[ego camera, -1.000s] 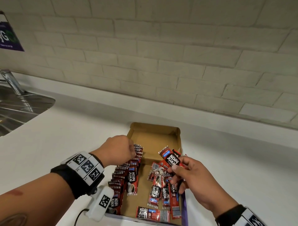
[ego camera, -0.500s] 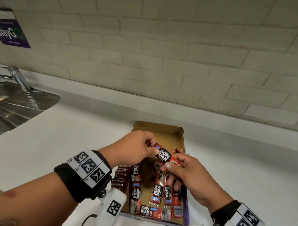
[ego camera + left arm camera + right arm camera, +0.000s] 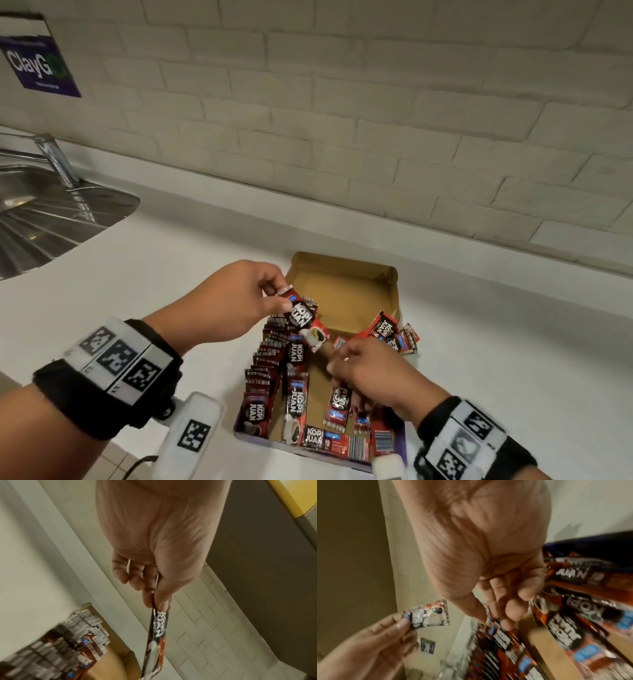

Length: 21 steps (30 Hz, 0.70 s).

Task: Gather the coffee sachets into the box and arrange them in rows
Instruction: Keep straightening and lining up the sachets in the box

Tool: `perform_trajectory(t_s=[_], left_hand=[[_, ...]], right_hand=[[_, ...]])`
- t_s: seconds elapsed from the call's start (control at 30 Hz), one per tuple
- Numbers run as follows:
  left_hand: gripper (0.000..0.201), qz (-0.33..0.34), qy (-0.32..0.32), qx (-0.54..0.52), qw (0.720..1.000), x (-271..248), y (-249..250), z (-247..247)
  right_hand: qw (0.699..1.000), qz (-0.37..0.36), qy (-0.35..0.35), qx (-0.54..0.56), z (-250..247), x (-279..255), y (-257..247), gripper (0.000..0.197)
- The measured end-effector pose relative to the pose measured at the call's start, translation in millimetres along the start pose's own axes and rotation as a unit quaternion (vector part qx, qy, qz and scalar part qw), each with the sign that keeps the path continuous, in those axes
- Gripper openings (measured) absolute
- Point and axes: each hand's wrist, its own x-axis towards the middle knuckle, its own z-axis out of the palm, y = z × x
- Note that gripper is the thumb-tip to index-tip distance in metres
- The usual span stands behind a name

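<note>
Filling one standing row along the box (image 3: 346, 274) left wall; loose sachets (image 3: 337, 402) remain unsorted. Left hand (image 3: 239, 298) pinches a sachet (image 3: 303, 317) above it; right hand (image 3: 370, 370) reaches down, grip unclear.

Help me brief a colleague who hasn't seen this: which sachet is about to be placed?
On the white counter sits an open cardboard box of red-and-black sachets. Above its left-hand row, the left hand pinches one sachet by its top edge. It alone hangs in the air; the others lie in the box.
</note>
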Motion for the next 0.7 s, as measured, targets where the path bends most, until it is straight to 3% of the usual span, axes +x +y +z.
perform_trajectory(t_s=[0.17,0.27,0.4,0.47,0.57,0.7], left_hand=[[0.01,-0.013,-0.051,0.049,0.997,-23.2,-11.5,-2.5],[0.009,-0.022,-0.06,0.046,0.997,-30.6,-15.7,-2.4],[0.009,-0.026,-0.072,0.04,0.996,-35.1,-19.1,-1.1],[0.009,-0.03,-0.079,0.041,0.996,-34.7,-21.2,0.2],[0.01,-0.024,-0.091,0.057,0.994,-32.3,-21.7,4.1],[0.015,-0.026,-0.114,0.091,0.989,-24.1,-17.9,14.1]], right_hand=[[0.991,0.095,-0.072,-0.068,45.6,33.0,-1.9,0.023],[0.99,0.094,-0.049,-0.088,58.3,49.3,1.8,0.017],[0.99,0.113,-0.032,-0.079,61.7,57.2,6.8,0.03],[0.99,0.123,-0.036,-0.066,56.7,52.7,6.0,0.023],[0.993,0.092,-0.051,-0.054,44.8,38.6,3.8,0.004],[0.998,0.03,0.013,-0.055,34.0,28.8,5.6,0.014]])
